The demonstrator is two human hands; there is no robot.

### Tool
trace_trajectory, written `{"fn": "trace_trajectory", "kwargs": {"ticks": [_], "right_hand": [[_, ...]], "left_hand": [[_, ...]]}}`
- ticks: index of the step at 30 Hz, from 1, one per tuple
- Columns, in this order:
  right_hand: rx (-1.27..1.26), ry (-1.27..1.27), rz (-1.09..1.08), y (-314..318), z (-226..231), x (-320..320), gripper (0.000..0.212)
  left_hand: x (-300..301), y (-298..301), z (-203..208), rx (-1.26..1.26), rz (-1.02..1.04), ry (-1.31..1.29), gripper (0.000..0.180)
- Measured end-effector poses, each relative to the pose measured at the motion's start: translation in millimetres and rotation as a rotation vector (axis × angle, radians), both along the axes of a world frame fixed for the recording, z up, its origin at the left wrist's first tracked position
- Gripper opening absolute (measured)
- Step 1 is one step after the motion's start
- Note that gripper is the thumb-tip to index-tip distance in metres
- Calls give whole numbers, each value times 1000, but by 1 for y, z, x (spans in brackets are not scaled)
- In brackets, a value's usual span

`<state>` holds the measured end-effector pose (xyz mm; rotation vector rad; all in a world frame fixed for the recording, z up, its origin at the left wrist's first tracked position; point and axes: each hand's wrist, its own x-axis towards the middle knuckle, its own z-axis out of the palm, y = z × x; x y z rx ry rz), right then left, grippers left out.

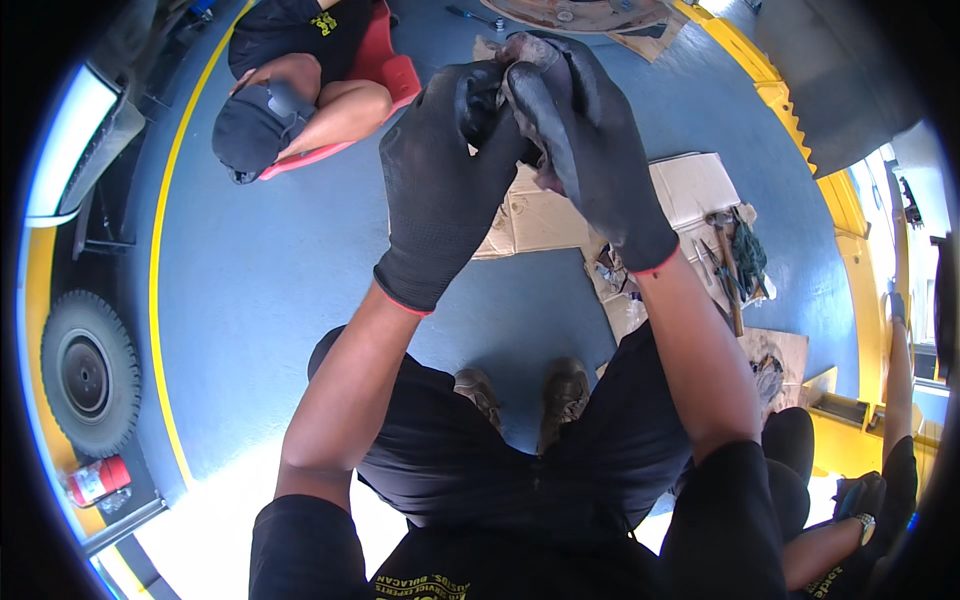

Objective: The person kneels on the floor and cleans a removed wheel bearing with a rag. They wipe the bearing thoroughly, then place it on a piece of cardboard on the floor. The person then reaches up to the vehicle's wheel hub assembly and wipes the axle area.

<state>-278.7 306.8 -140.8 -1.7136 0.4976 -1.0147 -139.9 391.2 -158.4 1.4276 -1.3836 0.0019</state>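
Note:
Both my hands wear black work gloves with red cuff edges and are raised close together at the top middle. My right hand [607,150] is closed on a dirty grey-pink rag [530,50], bunched up, with a loose end hanging below the fingers. Right beside it, my left hand [440,165] has its fingers curled inward against the rag. Something dark and shiny seems to lie between the two hands, but the gloves and the cloth hide its shape.
Flattened cardboard [540,215] covers part of the blue floor; a hammer [727,260] and other tools lie on cardboard at right. A person in a black cap [250,130] sits at upper left by a red chair [395,75]. Another person's arm [825,550] shows lower right. A tyre [90,372] stands left.

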Motion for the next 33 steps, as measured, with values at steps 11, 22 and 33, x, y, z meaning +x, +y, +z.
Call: {"fn": "trace_trajectory", "kwargs": {"ticks": [11,22,33], "right_hand": [[-430,-64,-388,-34,-19,-10,23],[585,-443,7,-7,-16,-4,30],[-400,-42,-597,-9,-53,21,27]], "left_hand": [[-23,-1,8,57,-158,184,33],[12,-12,-87,120,-387,602,53],[-23,8,-30,106,-709,1000,60]]}}
